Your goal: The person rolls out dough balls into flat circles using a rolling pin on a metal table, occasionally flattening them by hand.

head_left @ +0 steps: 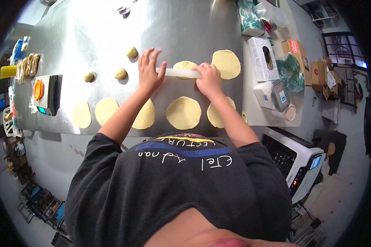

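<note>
A white rolling pin point(173, 73) lies across a small flattened round of dough point(184, 65) on the metal table. At the pin's left end is my left hand point(149, 71), palm against it, its fingers stretched out and apart. My right hand point(209, 80) has its fingers curled over the other end. Beside that hand, to the upper right, lies a larger flat dough round point(226, 64). Several rolled rounds form a row along the near edge, among them one in the middle point(184, 113); my forearms partly cover others. Three small dough balls, one of them here point(120, 73), sit left of my left hand.
A kitchen scale point(48, 95) with an orange piece on it stands at the left. Metal spoons point(124, 10) lie at the far side. Along the right are a tissue box point(263, 59), a lidded white container point(272, 95) and cardboard boxes point(319, 74). A white machine point(294, 164) stands near my right side.
</note>
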### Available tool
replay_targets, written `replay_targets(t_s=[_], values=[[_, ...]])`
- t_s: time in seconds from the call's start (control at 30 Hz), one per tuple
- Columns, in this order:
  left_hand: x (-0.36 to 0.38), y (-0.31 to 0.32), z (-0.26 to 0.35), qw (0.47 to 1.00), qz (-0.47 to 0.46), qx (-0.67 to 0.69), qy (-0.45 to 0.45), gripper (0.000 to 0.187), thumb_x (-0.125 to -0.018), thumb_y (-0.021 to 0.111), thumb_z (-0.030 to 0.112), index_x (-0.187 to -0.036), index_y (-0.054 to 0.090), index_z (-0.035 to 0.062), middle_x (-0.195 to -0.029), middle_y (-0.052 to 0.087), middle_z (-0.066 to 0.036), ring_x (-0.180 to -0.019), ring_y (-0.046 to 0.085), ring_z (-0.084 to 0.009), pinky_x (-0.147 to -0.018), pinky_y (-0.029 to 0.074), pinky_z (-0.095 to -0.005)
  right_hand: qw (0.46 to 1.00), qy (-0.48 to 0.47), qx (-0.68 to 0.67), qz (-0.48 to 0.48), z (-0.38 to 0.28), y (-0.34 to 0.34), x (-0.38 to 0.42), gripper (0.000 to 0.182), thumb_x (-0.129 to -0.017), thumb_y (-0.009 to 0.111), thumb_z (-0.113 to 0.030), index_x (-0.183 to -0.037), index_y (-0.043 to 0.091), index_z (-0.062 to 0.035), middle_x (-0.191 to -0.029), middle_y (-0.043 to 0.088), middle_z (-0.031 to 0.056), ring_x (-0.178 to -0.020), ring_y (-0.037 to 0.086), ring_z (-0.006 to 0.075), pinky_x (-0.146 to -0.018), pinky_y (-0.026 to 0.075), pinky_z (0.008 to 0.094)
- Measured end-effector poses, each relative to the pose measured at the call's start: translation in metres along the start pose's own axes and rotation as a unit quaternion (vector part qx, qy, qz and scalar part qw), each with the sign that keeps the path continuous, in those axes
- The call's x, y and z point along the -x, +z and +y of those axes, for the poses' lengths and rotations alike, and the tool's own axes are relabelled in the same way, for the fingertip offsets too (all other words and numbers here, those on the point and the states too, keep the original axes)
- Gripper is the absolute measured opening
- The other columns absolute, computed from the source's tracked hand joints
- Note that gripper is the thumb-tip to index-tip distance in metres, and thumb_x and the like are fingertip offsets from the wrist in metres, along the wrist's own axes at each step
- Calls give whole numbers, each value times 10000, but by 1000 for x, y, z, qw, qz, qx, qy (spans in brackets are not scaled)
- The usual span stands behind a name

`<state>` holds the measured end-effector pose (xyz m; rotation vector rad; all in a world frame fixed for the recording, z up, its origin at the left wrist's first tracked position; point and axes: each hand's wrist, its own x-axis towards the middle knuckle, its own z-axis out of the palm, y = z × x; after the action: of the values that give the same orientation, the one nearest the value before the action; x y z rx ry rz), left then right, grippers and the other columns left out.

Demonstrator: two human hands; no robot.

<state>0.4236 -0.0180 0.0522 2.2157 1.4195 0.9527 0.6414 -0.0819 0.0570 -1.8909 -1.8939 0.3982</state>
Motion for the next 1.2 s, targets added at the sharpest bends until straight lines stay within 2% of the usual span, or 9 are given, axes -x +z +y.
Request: replay_targets(t_s=[0.13, 0.23, 0.37, 0.63, 0.73, 0.77, 1.0, 1.1, 1.2], values=[[27, 15, -21, 984, -74, -149, 69, 376, -919, 487, 237, -1246, 533, 56, -1381, 418, -171, -1347, 293, -379, -1090, 223, -513, 1000, -12, 6, 7, 4, 16, 8, 318, -676, 551, -47, -960, 642, -157, -944, 566, 29, -945, 509, 252, -853, 381, 384], [27, 25, -23, 981, -91, -165, 35, 429, -945, 419, 274, -1274, 517, 16, -1426, 378, -185, -1385, 232, -375, -1119, 170, -504, 993, -25, 51, 107, -2, 25, 4, 290, -680, 560, -117, -969, 562, -131, -899, 539, 42, -906, 506, 255, -802, 386, 395], [-6, 34, -22, 974, -113, -193, -19, 491, -951, 368, 284, -1302, 476, -40, -1451, 346, -206, -1399, 205, -367, -1133, 132, -497, 991, 25, 91, 95, 9, 37, -34, 196, -733, 521, -189, -915, 491, -121, -925, 520, 60, -886, 503, 271, -745, 385, 428], [-78, 71, -61, 980, -26, -195, -18, 599, -952, 327, 342, -1404, 309, -51, -1523, 190, -193, -1435, 79, -325, -1147, 40, -489, 984, 98, 133, 66, 22, 36, -115, 505, -798, 486, -209, -1291, 400, -135, -1226, 486, 113, -1146, 448, 300, -957, 331, 523], [-49, 50, -44, 976, -89, -197, -8, 590, -953, 324, 347, -1411, 318, -25, -1523, 208, -170, -1437, 86, -309, -1147, 39, -493, 976, 45, 182, 114, 13, 38, -79, 592, -803, 483, -211, -1377, 350, -150, -1340, 438, 117, -1281, 366, 304, -1059, 250, 550], [-36, 42, -37, 969, -110, -222, 14, 564, -952, 329, 335, -1405, 348, -1, -1517, 244, -147, -1435, 116, -293, -1145, 46, -494, 981, 46, 170, 87, 13, 41, -66, 606, -813, 476, -221, -1398, 352, -124, -1425, 384, 128, -1346, 313, 309, -1107, 186, 549], [23, 11, -24, 967, -161, -182, 71, 502, -937, 398, 310, -1365, 427, 48, -1469, 344, -122, -1403, 215, -327, -1126, 148, -513, 989, -20, 135, 56, 1, 40, 5, 552, -809, 481, -191, -1339, 428, -43, -1407, 427, 144, -1310, 382, 316, -1109, 215, 517], [31, -2, -25, 971, -186, -80, 127, 469, -824, 589, 141, -1280, 500, 83, -1364, 451, -117, -1313, 343, -352, -1084, 280, -476, 992, -48, 92, 76, 10, 40, 25, 468, -784, 514, -92, -1251, 511, -70, -1382, 457, 121, -1216, 457, 315, -1026, 329, 450], [15, -6, -33, 960, -251, -33, 118, 455, -758, 624, 69, -1204, 543, 105, -1253, 511, -125, -1207, 422, -344, -1046, 331, -448, 994, -37, 63, 76, -1, 29, 37, 373, -743, 535, -17, -1109, 565, -85, -1263, 534, 95, -1013, 543, 306, -890, 411, 391]])
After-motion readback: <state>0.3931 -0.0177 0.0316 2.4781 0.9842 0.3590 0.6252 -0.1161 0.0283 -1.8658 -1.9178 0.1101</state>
